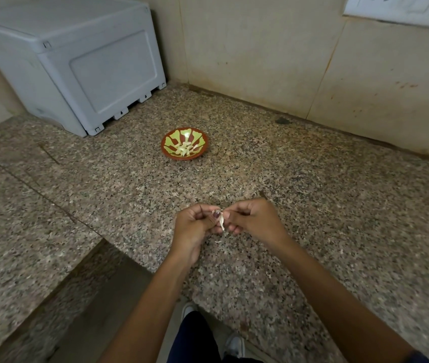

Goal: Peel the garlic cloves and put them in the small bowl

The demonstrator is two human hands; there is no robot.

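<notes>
A pale garlic clove (221, 221) with loose papery skin is pinched between both hands above the granite counter. My left hand (195, 226) holds it with thumb and curled fingers from the left. From the right, my right hand (252, 218) pinches the same clove, its fingers curled. Farther back on the counter stands the small bowl (167, 148), red-brown with green patches. Several peeled cloves (184, 149) lie in its middle.
A grey plastic box (77, 64) stands at the back left against the tiled wall. The speckled counter (326, 205) runs into a corner and has a front edge near my body at lower left. A white switch plate (402, 9) sits top right.
</notes>
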